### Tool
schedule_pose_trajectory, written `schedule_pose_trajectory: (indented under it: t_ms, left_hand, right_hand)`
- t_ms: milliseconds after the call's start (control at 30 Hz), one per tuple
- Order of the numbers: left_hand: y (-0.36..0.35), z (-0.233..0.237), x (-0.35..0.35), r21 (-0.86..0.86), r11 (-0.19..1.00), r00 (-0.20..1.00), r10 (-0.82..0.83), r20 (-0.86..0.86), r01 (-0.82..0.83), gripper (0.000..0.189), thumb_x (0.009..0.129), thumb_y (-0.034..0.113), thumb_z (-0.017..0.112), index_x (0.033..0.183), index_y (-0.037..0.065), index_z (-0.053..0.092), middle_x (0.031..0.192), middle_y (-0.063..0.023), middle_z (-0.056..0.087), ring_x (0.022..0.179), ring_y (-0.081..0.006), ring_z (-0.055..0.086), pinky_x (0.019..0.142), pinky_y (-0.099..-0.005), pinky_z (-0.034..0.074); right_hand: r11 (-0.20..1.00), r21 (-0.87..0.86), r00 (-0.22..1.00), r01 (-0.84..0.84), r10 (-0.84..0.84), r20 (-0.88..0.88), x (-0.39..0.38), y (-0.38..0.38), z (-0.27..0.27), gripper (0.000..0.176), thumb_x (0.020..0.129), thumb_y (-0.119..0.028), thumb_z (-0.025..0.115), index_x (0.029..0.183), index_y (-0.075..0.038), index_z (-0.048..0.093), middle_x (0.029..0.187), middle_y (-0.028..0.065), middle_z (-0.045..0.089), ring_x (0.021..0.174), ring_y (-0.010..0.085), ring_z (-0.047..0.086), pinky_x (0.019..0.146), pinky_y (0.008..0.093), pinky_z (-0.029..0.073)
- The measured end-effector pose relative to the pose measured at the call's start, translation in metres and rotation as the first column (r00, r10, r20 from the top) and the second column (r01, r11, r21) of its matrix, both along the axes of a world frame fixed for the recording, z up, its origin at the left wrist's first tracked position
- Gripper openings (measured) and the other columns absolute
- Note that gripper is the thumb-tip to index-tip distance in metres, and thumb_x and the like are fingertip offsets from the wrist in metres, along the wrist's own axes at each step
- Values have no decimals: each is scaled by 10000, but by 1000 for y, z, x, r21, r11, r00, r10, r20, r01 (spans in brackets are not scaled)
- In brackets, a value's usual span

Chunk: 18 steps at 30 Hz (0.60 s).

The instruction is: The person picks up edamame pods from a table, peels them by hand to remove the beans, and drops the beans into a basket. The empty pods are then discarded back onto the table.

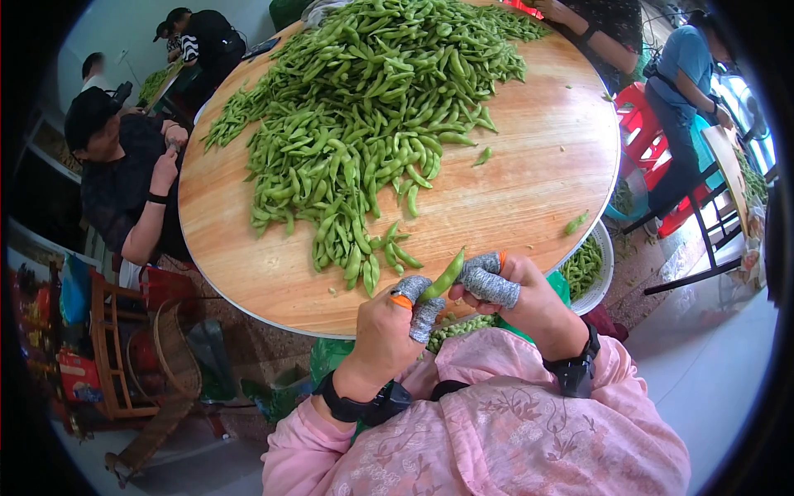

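A green edamame pod [445, 278] is held up over the near edge of the round wooden table. My left hand [382, 329] pinches its lower end between grey cloth-covered fingertips with an orange band. Closed at the pod's right side, my right hand [529, 293] wears similar grey finger covers, and its fingertips press against the pod. Below both hands, shelled green beans [463, 328] lie close to my lap, with green plastic [331, 355] beside them. A large heap of edamame pods [372, 107] covers much of the tabletop [538, 182].
A white basket [610, 269] of green pods or husks stands below the table at right. A person [124, 174] sits at the left, and another person's arm [591, 37] reaches in at the far right. Red chairs [641, 124] and a wooden chair [107, 331] stand around.
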<state>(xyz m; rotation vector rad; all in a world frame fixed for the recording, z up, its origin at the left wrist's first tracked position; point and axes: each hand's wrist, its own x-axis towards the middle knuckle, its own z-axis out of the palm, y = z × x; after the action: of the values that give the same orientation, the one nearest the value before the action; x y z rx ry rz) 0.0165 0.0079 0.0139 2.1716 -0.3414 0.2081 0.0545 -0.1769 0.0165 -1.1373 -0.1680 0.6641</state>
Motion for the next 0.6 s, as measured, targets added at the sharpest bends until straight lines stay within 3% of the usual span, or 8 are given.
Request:
schedule_pose_trajectory:
  t_ms: [200, 367, 533, 600]
  left_hand:
    - [-3, -2, 1, 184, 983, 984, -20, 177, -14, 189, 682, 80, 614, 843, 14, 541, 684, -122, 551, 600, -300, 547, 505, -378, 423]
    - [-3, -3, -1, 226, 974, 979, -36, 203, -11, 190, 692, 99, 612, 844, 8, 543, 678, -128, 545, 593, -303, 541, 502, -380, 422]
    - [-9, -14, -4, 117, 993, 985, -19, 171, -1, 196, 685, 102, 607, 842, 7, 538, 676, -128, 541, 593, -302, 537, 500, -380, 425]
    - [-10, -14, -1, 211, 976, 988, 16, 154, -48, 179, 687, 98, 602, 824, 8, 531, 666, -130, 539, 579, -307, 534, 493, -384, 424]
  right_hand:
    - [999, 9, 999, 33, -33, 19, -3, 5, -1, 218, 832, -262, 549, 808, -52, 604, 705, -42, 573, 563, 9, 449, 513, 151, 357]
    - [999, -8, 998, 45, -44, 53, -4, 7, -8, 208, 841, -241, 538, 797, -47, 598, 703, -35, 574, 577, 15, 464, 523, 160, 369]
    - [972, -164, 952, 168, -117, 282, -4, 15, -16, 188, 848, -179, 524, 755, -20, 561, 691, -9, 567, 616, 51, 492, 551, 205, 398]
    - [976, -140, 970, 166, -135, 204, -3, 15, -12, 175, 846, -162, 524, 753, -17, 556, 691, -8, 560, 619, 52, 486, 555, 207, 396]
